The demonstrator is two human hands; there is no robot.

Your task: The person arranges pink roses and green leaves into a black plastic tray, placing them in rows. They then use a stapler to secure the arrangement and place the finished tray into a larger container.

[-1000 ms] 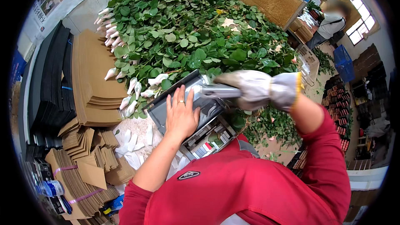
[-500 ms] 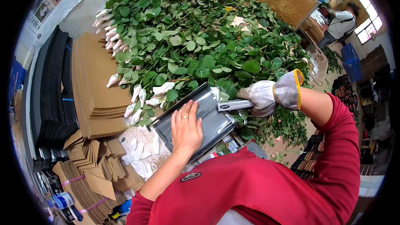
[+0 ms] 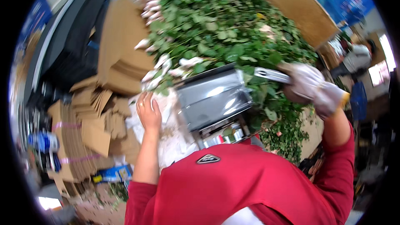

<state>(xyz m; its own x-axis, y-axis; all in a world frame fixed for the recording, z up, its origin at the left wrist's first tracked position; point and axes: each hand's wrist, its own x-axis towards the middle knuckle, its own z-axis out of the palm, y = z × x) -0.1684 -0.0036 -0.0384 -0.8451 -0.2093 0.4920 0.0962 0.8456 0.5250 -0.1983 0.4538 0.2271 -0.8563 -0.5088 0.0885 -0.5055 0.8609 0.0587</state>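
My bare left hand (image 3: 148,111), with a ring on one finger, reaches down left of the tray, over white sheeting (image 3: 170,121). Its fingers are apart and hold nothing visible; their tips are partly blurred. A shallow black tray (image 3: 186,86) lined with shiny clear film lies tilted in front of me, untouched by either hand. In a pale glove with yellow trim, my right hand (image 3: 306,85) grips a silver stapler (image 3: 271,75) just right of the tray, raised over leaves. White-sleeved flower buds (image 3: 191,61) lie just beyond the tray's far edge.
Leafy flower stems (image 3: 216,21) are heaped across the far side. To the left stand cardboard sheets (image 3: 125,37), black sheets (image 3: 71,33) and bundled cardboard pieces (image 3: 68,141). A blue-and-white bottle (image 3: 43,142) lies near them. At the far right is another person (image 3: 356,58).
My left hand has left the tray and moved left onto the sheeting. The right hand has drawn the stapler away from the tray, to the right. The whole view has shifted.
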